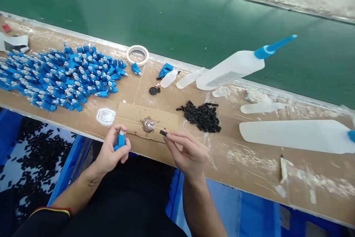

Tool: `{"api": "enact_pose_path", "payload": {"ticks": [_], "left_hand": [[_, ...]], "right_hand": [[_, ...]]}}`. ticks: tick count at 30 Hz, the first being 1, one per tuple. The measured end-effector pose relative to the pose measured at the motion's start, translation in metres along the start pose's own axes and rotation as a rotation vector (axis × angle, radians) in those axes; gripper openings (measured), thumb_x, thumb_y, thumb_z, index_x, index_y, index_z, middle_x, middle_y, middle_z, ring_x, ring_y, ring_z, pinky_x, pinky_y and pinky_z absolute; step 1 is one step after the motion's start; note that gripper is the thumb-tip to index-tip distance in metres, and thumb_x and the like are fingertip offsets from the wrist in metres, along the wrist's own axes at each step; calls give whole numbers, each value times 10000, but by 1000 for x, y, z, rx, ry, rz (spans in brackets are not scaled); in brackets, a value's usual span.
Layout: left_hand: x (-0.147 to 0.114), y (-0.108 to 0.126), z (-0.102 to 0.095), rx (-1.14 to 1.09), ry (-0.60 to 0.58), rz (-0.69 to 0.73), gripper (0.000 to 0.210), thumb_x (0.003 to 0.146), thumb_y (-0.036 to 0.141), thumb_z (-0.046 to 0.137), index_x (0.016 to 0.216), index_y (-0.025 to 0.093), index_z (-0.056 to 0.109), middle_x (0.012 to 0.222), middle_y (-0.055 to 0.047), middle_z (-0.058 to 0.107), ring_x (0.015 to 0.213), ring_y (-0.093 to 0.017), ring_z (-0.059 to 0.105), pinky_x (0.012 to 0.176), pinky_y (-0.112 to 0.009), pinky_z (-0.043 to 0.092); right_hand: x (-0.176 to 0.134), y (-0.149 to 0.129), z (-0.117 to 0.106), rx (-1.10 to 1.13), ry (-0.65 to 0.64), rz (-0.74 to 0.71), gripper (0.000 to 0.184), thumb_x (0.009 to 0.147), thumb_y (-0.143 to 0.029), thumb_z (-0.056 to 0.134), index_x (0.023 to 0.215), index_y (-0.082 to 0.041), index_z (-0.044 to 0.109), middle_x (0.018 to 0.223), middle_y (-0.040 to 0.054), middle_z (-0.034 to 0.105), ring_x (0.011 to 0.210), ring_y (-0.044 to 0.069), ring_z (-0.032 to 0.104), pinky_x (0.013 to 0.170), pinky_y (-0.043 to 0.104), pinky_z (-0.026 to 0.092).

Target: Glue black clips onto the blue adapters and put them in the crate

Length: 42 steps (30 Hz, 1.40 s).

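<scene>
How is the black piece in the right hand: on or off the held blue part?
Off: the right hand pinches the black piece, apart from the blue part in the left hand.

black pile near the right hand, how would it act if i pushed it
The black pile would probably spread rather than slide whole, since its pieces look loosely heaped. Each seems light, being small enough for the right hand to pinch one black piece, which looks stiff, jutting straight out.

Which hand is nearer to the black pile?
Right. The right hand is just on the person's side of the black pile; the left hand is well to its left.
</scene>
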State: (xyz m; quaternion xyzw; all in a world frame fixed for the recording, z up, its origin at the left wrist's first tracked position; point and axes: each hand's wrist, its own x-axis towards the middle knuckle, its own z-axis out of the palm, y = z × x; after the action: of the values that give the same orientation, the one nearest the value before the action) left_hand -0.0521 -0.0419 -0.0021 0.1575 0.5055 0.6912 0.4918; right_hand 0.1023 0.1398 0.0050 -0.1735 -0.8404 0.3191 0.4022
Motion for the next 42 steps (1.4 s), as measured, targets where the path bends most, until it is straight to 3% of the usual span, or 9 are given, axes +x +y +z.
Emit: {"api": "enact_pose_path", "payload": {"ticks": [3,8,12,16,19,22,27,32,42], "left_hand": [[6,5,-11,-188,-7,-83,398,825,232,792,1198,216,652,794,16,568,571,-89,551,445,-176,378],[7,8,-15,-208,74,9,479,860,331,826,1300,187,704,882,-62,691,873,-174,671,772,-283,537],[3,5,-17,-176,64,8,481,956,429,720,1391,271,593,1137,-94,733,656,-104,641,693,-274,528],[3,5,-17,-206,74,-9,281,1017,472,604,1209,268,615,1177,-67,700,478,-35,526,508,-215,431],[3,5,-17,-260,44,0,378,895,439,782,1187,229,668,1122,-51,655,502,-13,490,520,-211,414],[2,4,-20,-257,-1,-19,579,765,311,908,1290,216,683,1067,-59,641,591,-37,527,571,-217,430],[6,2,-17,-85,-127,-28,523,938,444,744,1374,185,615,1058,-119,712,759,-153,671,732,-303,534],[24,2,6,-10,-225,-22,366,1016,520,590,1155,183,612,880,-32,653,695,-123,644,677,-260,536],[38,9,20,198,-363,40,438,1024,575,533,1190,172,586,853,-22,590,738,-134,574,696,-267,491]], "right_hand": [[2,18,1,-67,-49,17,157,894,-120,740,935,-265,785,904,30,806,808,195,790,722,315,682],[4,25,12,-124,-137,-17,134,937,-170,698,950,-268,789,926,38,814,827,197,788,745,331,675],[2,28,16,-149,-162,-38,136,938,-166,701,967,-268,786,948,42,815,843,198,787,766,340,677],[-1,32,17,-142,-175,-40,149,932,-152,707,977,-272,782,959,40,813,854,199,786,765,344,676],[-1,30,17,-85,-169,-12,165,920,-130,709,967,-268,787,961,41,813,846,195,785,757,340,670],[2,26,15,-5,-95,83,120,890,-147,749,911,-258,789,917,42,811,810,200,783,748,348,671],[6,25,7,258,52,367,84,813,-183,822,860,-249,801,844,36,793,783,197,763,657,316,640],[10,20,3,530,88,511,126,764,-159,843,831,-261,810,816,24,769,708,158,713,518,238,546],[22,-16,-5,305,-175,87,288,799,-32,801,953,-276,797,886,27,800,775,194,752,711,356,632]]}}
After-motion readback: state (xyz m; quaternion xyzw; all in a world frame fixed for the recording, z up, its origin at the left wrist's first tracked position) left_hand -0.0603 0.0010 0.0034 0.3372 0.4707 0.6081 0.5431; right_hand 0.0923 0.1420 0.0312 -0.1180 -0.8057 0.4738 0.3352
